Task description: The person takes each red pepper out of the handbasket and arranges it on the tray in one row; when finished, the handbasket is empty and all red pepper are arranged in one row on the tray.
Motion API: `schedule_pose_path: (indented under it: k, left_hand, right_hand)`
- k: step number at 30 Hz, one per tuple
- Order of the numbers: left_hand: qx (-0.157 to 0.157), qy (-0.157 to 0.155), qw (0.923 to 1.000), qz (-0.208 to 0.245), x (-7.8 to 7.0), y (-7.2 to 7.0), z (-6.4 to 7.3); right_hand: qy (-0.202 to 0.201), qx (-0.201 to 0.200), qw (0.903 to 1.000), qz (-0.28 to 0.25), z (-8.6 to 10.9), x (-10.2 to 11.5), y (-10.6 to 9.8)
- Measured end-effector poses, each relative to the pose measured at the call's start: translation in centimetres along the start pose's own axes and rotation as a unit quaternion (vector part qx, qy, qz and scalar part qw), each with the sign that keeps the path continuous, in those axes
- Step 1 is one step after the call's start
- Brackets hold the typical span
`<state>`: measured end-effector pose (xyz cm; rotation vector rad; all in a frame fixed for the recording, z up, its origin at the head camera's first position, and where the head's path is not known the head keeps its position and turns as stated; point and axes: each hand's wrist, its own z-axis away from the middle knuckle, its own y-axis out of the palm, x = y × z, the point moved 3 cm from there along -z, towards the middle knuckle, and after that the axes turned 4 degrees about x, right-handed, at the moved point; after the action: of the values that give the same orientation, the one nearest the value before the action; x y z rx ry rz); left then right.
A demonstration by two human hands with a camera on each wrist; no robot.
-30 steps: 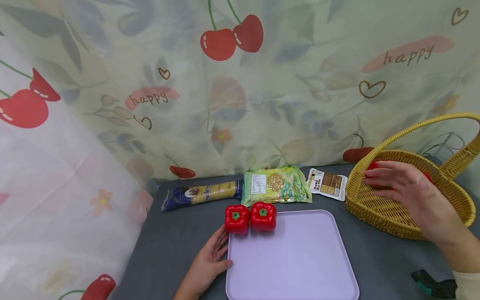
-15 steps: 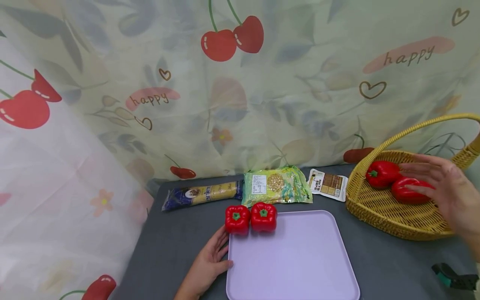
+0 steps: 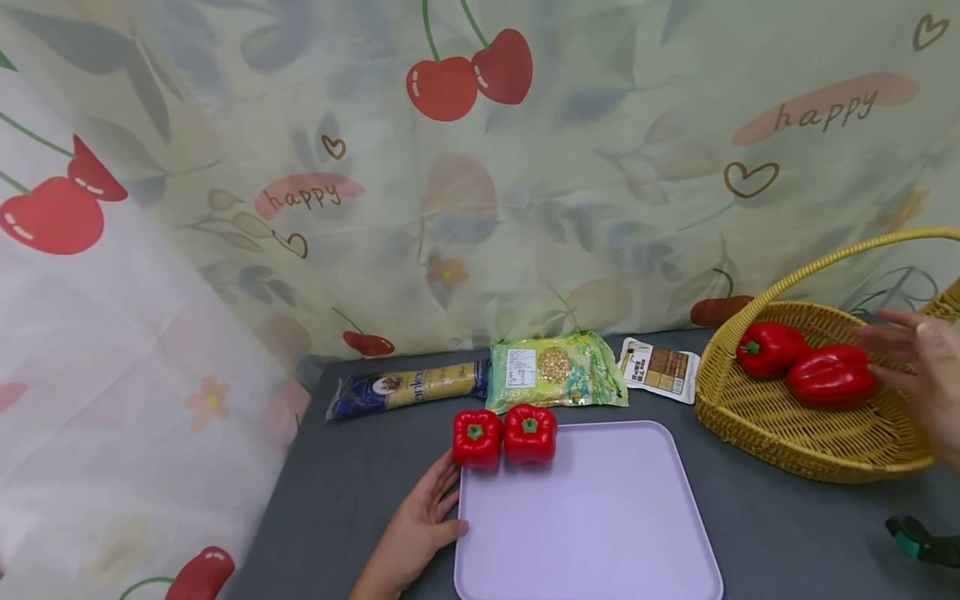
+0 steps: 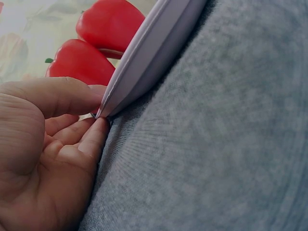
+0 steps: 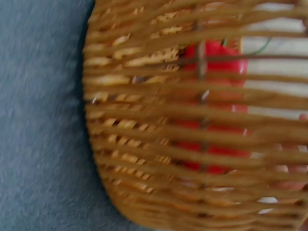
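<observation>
My left hand (image 3: 415, 527) is at the left edge of a lilac tray (image 3: 592, 525). In the left wrist view its thumb (image 4: 72, 94) and fingertips meet at the tray's rim, pinching it. Two red bell peppers (image 3: 477, 439) (image 3: 530, 434) stand side by side at the tray's far left corner. Over the right side of a wicker basket (image 3: 817, 454) is my right hand (image 3: 933, 375), fingers extended, cut by the frame edge; nothing shows in its grasp. Inside the basket lie two more red bell peppers (image 3: 772, 348) (image 3: 832, 377), blurred through the weave (image 5: 139, 120) in the right wrist view.
Behind the tray lie a blue and yellow pasta packet (image 3: 408, 388), a green bag of grains (image 3: 557, 371) and a small white and brown packet (image 3: 658, 369). The basket's tall handle (image 3: 832, 254) arches up at the right. A printed curtain (image 3: 480, 208) closes off the back.
My right hand has moved rightward from over the basket's middle to its right side, bringing both bell peppers in the basket into sight. The left hand keeps its place at the tray.
</observation>
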<state>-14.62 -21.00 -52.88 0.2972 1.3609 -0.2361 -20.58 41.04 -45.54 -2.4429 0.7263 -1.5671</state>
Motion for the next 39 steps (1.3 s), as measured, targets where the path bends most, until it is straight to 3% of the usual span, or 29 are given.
schedule_pose_path:
  k: [4,12,16,19,25,34,39]
  left_hand:
    - [0.000,0.001,1.0000,-0.001,0.0,0.0,0.0]
    - [-0.001,0.007,1.0000,-0.002,-0.1,-0.1,-0.1]
    - [-0.003,0.004,1.0000,-0.002,-0.2,-0.1,-0.1]
    - [-0.003,0.002,1.0000,-0.002,-0.2,-0.1,-0.1]
    - [-0.001,0.005,1.0000,0.000,-0.2,-0.1,0.0]
    - [0.006,0.009,0.9999,0.004,-0.2,0.0,0.0]
    - [0.008,0.008,0.9999,0.003,-0.2,0.1,0.0]
  right_hand:
    - [0.014,-0.020,0.9995,0.021,0.6,2.1,0.3]
    - [0.056,-0.007,0.9984,0.002,-0.1,0.6,0.4]
    - [0.096,0.047,0.9936,0.035,-0.6,0.3,1.0]
    - [0.125,0.119,0.9811,0.087,-0.8,0.2,1.3]
    - [0.108,0.209,0.9571,0.169,-1.5,-0.1,1.5]
    - [0.100,0.270,0.9326,0.217,-1.7,-1.0,1.9]
    - [0.105,0.261,0.9366,0.209,-1.6,-1.5,1.8]
